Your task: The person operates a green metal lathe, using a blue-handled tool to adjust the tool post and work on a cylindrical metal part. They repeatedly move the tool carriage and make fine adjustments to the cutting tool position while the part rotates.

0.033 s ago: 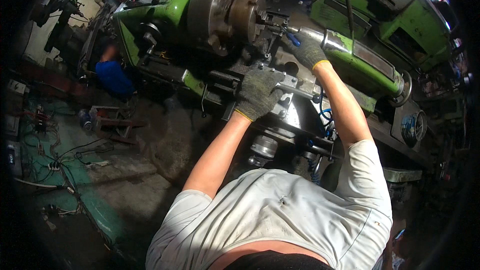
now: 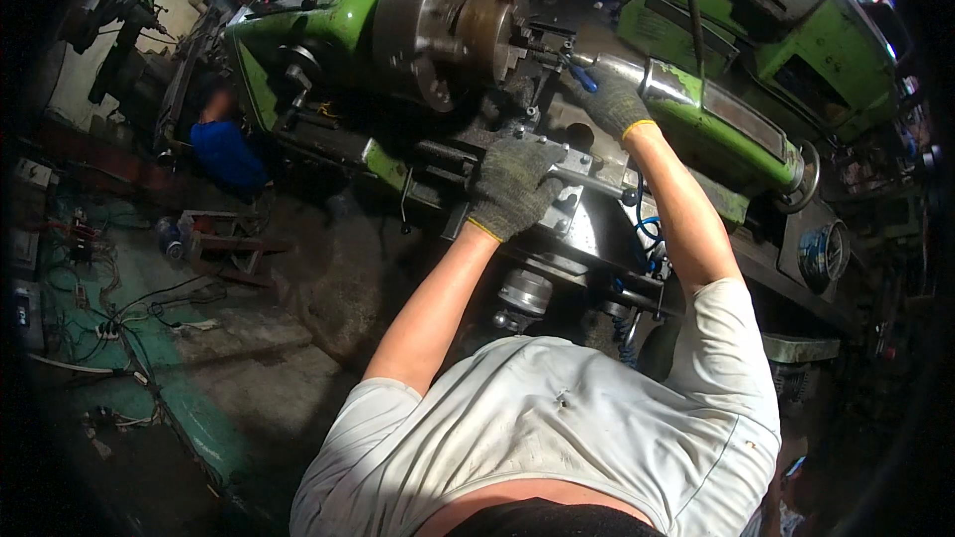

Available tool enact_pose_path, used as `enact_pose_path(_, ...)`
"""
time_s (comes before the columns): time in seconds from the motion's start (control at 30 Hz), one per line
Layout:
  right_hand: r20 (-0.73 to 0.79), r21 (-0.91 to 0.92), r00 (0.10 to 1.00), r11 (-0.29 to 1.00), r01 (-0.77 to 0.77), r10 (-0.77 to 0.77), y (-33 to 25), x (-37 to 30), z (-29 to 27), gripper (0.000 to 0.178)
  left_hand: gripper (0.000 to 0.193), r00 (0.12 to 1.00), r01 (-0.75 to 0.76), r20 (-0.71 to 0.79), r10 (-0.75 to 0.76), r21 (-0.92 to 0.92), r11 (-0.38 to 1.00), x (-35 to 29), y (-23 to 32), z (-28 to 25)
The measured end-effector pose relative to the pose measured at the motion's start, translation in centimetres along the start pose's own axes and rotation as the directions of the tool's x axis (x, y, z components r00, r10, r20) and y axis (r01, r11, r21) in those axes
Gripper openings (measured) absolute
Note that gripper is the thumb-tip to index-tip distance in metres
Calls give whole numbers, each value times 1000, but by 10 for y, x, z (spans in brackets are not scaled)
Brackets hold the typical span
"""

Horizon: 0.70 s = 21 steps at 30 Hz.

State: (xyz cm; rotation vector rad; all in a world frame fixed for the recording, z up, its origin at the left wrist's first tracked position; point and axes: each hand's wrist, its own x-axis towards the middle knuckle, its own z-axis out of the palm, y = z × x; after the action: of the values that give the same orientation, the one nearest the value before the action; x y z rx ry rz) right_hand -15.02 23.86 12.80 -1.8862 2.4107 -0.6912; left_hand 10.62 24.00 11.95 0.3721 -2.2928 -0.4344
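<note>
Left hand [image 2: 512, 189], gloved, lies flat with fingers spread on the grey lathe carriage [image 2: 587, 224]. Right hand [image 2: 617, 104], gloved, is clenched around a blue-handled tool [image 2: 582, 78] just beside the chuck [image 2: 448, 25].

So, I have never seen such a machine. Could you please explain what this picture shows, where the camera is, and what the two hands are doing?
The camera sits on the person's head and looks down, so you see a white shirt and both forearms. The big green machine is a metal lathe; the round grey part is its chuck. Both hands wear grey gloves. The left hand rests on the steel carriage. The right hand holds a small tool with a blue handle near the chuck. On the floor at left lie cables.
</note>
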Motion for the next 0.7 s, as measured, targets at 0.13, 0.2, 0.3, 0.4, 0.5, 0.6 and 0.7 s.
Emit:
enact_pose_path(0.13, 20, 25, 1000, 1000, -4, 3, 7, 2, 5, 53, 36, 1000, 5, 18, -5, 18, 1000, 0, 0, 0)
enact_pose_path(0.2, 46, 23, 999, 999, -25, 24, 5, 4, 5, 54, 37, 1000, -1, 14, 0, 25, 1000, -1, -2, 1)
enact_pose_path(0.3, 86, 21, 994, 998, -65, 63, 3, 5, 5, 54, 39, 1000, -21, -1, 21, 24, 999, -3, -5, 4)
enact_pose_path(0.4, 96, 103, 992, 990, -93, 83, 13, 9, 11, 52, 40, 1000, -21, 8, 21, 37, 999, -4, -5, 3)
enact_pose_path(0.5, 75, 90, 996, 994, -62, 55, 37, 13, 27, 49, 40, 999, 8, 37, -9, 18, 1000, -4, -6, 5)
enact_pose_path(0.6, 94, 126, 994, 990, -70, 58, 46, 19, 34, 44, 40, 1000, -11, 13, 10, 14, 1000, -5, -9, 8)
enact_pose_path(0.7, 171, 354, 974, 913, -202, 149, 31, 16, 17, 37, 41, 1000, -8, 15, 8, 5, 1000, -6, -9, 7)
